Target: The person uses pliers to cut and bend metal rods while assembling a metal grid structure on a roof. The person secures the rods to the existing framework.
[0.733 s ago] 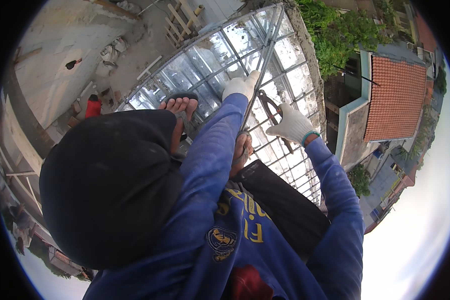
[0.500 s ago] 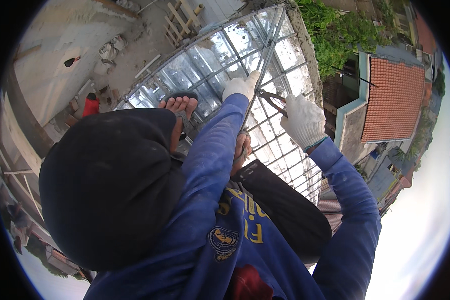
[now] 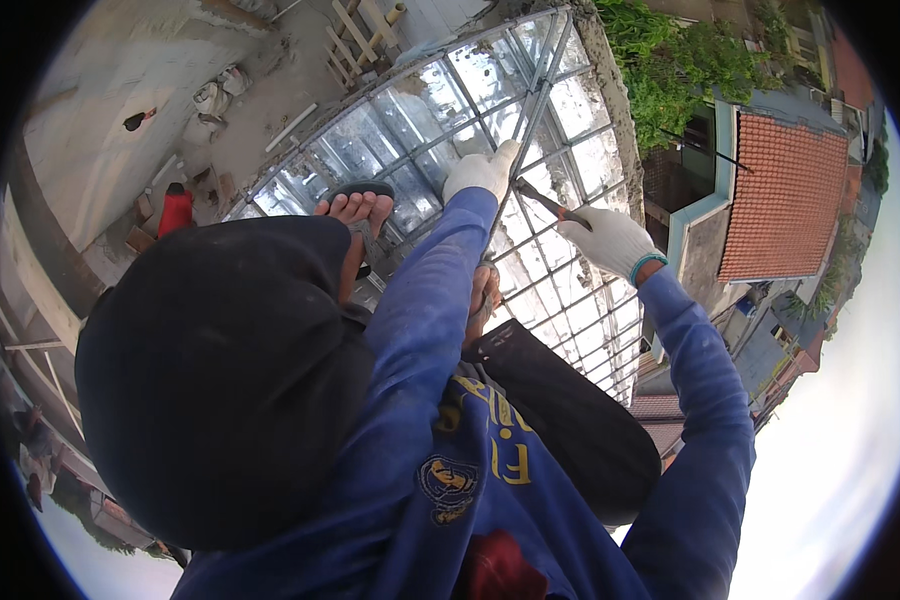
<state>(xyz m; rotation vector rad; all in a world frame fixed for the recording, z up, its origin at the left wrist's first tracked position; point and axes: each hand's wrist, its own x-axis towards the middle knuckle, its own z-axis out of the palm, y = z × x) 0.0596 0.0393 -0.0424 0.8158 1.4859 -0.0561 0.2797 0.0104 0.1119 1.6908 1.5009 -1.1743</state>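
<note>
Silvery sheeting (image 3: pixel 435 92), overlaid by a grid of dark bars (image 3: pixel 465 89), forms the surface at upper centre, bounded on its right by a rough concrete edge (image 3: pixel 610 75). The left gloved hand (image 3: pixel 482 173) rests at the long bars (image 3: pixel 537 100) running diagonally toward the top; from where I stand, I cannot tell whether its fingers close around them. The right gloved hand (image 3: pixel 610 241), right of centre, grasps dark pincers (image 3: pixel 544 203), their head just beside these bars. Upper left: a pale wall (image 3: pixel 120 105) and timber pieces (image 3: pixel 353 38); upper right: green foliage (image 3: pixel 650 80) and an orange tiled roof (image 3: pixel 788 200).
</note>
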